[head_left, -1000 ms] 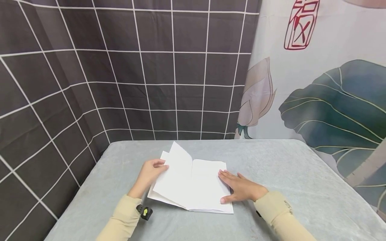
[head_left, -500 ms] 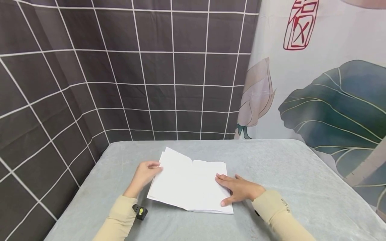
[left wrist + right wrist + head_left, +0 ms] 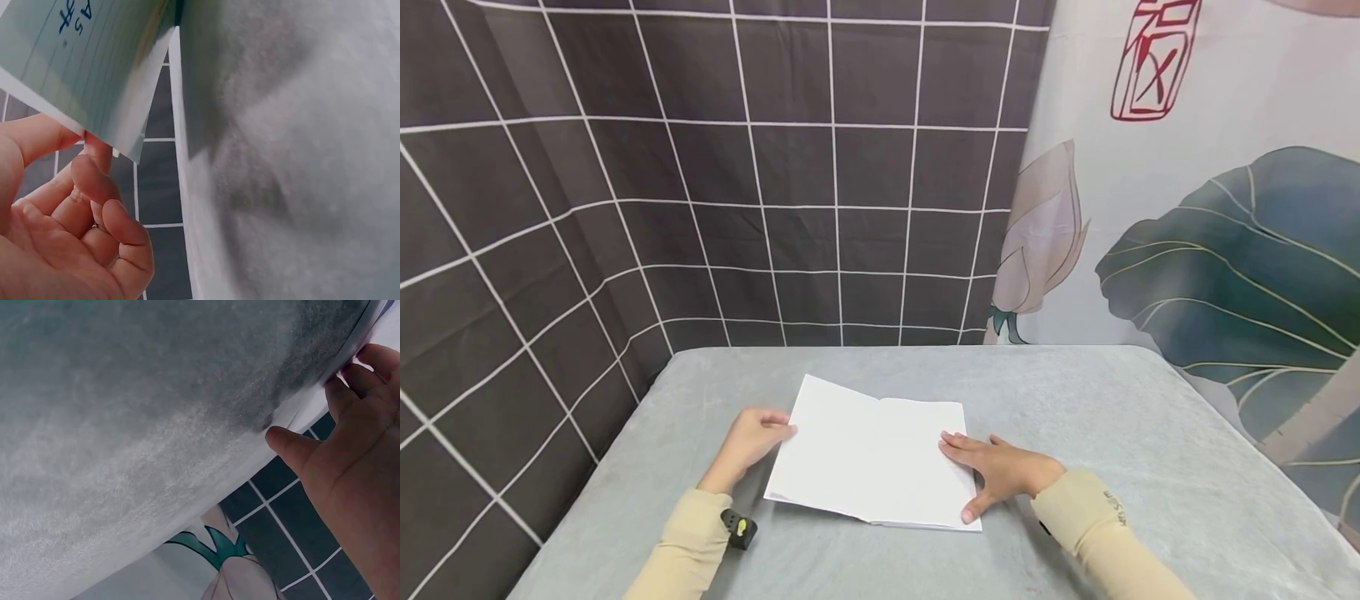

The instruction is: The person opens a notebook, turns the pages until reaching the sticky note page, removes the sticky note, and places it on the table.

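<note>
An open notebook [image 3: 868, 467] lies on the table, its spread looking plain white from the head. My left hand [image 3: 752, 440] pinches the outer edge of the left-hand leaves between thumb and index finger; the other fingers are curled below. In the left wrist view, a lined sheet [image 3: 94, 75] with blue handwriting shows above that hand, and a loose corner hangs beside the fingers. Across the right page's outer edge rests my right hand [image 3: 1000, 471], fingers spread and nearly straight, thumb close to the lower corner. Its fingertips reach the notebook's edge in the right wrist view.
A grey cloth covers the table [image 3: 1075, 400] around the notebook. Behind it hangs a dark curtain [image 3: 797, 233] with a white grid, beside a pale curtain [image 3: 1195, 283] with lotus prints. A black wrist device [image 3: 740, 530] sits on the left sleeve.
The raised left leaves have swung down to the left and now lie flatter, with my left hand following left and slightly down. My right hand stays on the right page, its thumb shifted slightly.
</note>
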A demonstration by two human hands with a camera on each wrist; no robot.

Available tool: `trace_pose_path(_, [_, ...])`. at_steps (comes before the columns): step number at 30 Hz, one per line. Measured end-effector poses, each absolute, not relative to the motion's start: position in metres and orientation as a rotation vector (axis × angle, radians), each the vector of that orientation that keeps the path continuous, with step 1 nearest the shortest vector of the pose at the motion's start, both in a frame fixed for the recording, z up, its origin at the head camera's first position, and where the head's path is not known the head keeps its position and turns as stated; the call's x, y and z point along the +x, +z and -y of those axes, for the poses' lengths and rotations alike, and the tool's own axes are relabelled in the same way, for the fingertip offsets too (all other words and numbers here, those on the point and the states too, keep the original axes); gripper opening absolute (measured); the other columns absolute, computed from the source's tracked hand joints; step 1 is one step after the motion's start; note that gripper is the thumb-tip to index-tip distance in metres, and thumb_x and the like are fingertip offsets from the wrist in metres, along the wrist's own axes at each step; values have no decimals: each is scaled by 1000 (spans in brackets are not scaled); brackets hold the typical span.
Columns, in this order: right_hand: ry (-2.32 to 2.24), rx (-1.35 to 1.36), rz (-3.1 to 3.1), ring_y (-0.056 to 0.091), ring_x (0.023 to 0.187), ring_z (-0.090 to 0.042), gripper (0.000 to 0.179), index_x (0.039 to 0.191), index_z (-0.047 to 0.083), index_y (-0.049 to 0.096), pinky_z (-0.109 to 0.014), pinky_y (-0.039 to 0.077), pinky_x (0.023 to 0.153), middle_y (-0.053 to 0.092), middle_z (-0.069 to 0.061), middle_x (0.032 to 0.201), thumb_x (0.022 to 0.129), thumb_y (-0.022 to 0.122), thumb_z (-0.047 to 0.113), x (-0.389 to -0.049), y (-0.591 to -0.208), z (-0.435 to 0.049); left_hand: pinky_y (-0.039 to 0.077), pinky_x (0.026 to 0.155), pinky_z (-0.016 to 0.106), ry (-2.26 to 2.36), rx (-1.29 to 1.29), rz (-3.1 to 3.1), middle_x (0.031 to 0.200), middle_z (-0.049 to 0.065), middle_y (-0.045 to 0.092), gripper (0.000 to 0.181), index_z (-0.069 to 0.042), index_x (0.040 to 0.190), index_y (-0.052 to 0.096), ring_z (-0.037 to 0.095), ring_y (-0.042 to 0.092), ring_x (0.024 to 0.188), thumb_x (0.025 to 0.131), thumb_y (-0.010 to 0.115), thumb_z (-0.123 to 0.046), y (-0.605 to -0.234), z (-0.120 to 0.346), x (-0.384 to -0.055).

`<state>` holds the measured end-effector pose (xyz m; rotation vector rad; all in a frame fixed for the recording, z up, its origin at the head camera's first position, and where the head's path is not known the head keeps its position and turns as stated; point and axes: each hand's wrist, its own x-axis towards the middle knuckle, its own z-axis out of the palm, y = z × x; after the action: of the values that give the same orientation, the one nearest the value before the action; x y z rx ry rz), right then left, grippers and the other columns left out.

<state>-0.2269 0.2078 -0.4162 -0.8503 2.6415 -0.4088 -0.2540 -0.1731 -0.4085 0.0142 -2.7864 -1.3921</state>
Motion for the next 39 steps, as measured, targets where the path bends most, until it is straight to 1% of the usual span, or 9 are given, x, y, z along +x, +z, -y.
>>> trace_pose_path(6, [-411, -861, -2644, 26, 144, -35, 108, 149, 3, 31, -67, 17, 109, 25, -13, 158, 65, 81, 49, -227, -416, -208, 51, 83, 45, -1394, 12, 2802, 99, 20, 70, 29, 7, 101, 69, 28, 65, 91, 82, 69, -16, -413, 177, -256])
trace_pose_path(11, [-412, -891, -2656, 27, 143, -36, 107, 148, 1, 32, -68, 18, 108, 27, -15, 157, 65, 81, 48, -226, -415, -208, 51, 82, 44, -1385, 34, 2844, 100, 20, 69, 30, 7, 103, 68, 26, 65, 90, 83, 69, -15, -415, 180, -256])
trace_pose_path(14, [-407, -898, -2656, 28, 143, -36, 106, 147, 1, 33, -68, 18, 108, 28, -16, 156, 65, 81, 49, -226, -415, -208, 52, 76, 40, -1399, 39, 2864, 100, 20, 69, 32, 7, 105, 67, 24, 65, 87, 83, 68, -15, -414, 181, -256])
trace_pose_path(18, [-398, -907, -2661, 28, 143, -36, 106, 147, 0, 34, -68, 19, 108, 28, -16, 156, 65, 80, 50, -226, -415, -208, 50, 68, 32, -1432, 36, 2879, 100, 19, 69, 33, 8, 107, 66, 21, 63, 81, 83, 67, -15, -414, 182, -257])
trace_pose_path(21, [-394, -911, -2663, 28, 143, -36, 106, 147, 0, 34, -68, 19, 107, 28, -17, 156, 65, 80, 50, -226, -415, -208, 48, 66, 29, -1448, 29, 2879, 99, 18, 69, 33, 8, 107, 66, 20, 63, 80, 83, 67, -14, -414, 182, -258])
trace_pose_path(30, [-403, -870, -2658, 28, 143, -36, 104, 147, 1, 34, -67, 19, 109, 28, -16, 156, 67, 79, 50, -225, -414, -207, 47, 65, 28, -1460, 17, 2872, 97, 17, 70, 32, 6, 108, 65, 18, 63, 79, 83, 68, -13, -417, 183, -258])
trace_pose_path(39, [-413, -873, -2648, 27, 143, -35, 99, 147, 2, 34, -66, 20, 108, 27, -15, 157, 72, 74, 52, -226, -412, -208, 47, 64, 27, -1477, -8, 2843, 91, 13, 69, 31, 5, 109, 65, 16, 61, 75, 83, 68, -11, -420, 184, -260])
